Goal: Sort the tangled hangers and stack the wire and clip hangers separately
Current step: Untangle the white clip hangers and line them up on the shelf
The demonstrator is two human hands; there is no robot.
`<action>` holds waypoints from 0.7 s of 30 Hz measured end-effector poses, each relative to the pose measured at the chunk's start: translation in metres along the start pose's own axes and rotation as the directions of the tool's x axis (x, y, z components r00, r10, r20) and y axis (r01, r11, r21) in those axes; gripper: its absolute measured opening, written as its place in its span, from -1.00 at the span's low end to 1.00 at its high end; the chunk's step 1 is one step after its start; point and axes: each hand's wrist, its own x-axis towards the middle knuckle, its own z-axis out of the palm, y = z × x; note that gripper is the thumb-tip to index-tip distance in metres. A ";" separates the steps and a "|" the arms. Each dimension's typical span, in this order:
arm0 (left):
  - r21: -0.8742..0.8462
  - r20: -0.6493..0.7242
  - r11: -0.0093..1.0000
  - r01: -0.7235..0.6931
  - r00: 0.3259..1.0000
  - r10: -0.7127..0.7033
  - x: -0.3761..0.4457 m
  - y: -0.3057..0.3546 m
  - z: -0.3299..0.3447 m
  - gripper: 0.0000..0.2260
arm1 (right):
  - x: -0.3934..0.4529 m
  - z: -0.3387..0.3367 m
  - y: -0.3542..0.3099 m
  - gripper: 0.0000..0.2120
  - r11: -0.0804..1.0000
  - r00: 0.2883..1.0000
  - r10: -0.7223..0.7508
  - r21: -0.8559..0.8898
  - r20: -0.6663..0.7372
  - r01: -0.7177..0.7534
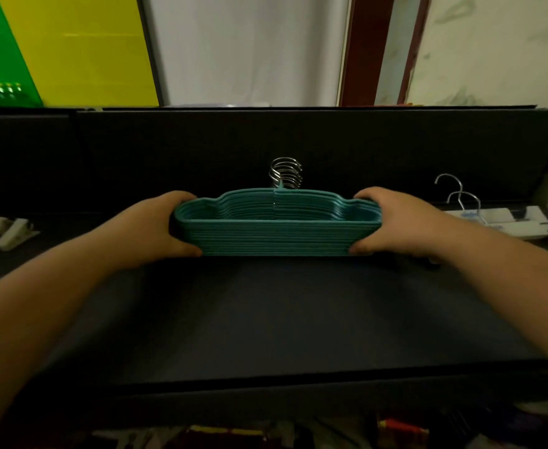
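A neat stack of several teal wire hangers [275, 236] stands on the dark table [282, 319], their silver hooks [285, 176] bunched at the back. My left hand [156, 228] grips the stack's left end, thumb in front and fingers curled over the top. At the right end, my right hand [395, 222] holds the stack the same way. White clip hangers [492, 222] with silver hooks lie to the right of my right hand. Another white clip hanger [10, 233] lies at the far left.
A dark upright panel [266, 144] runs along the back of the table. The table's front edge [282, 380] is near me, with mixed clutter below it. A green and yellow board [72, 50] stands behind at the left.
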 end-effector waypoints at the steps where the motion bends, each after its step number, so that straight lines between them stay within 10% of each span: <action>1: -0.039 0.006 0.999 -0.010 1.000 0.011 0.002 -0.005 0.003 -0.27 | -0.001 0.002 0.003 -0.17 0.999 0.999 0.028 0.041 -0.020 -0.028; 21: -0.117 0.009 0.992 0.049 0.999 -0.048 -0.012 -0.049 -0.015 -0.54 | 0.016 0.033 -0.020 -0.42 0.990 0.997 -0.055 0.129 -0.058 0.062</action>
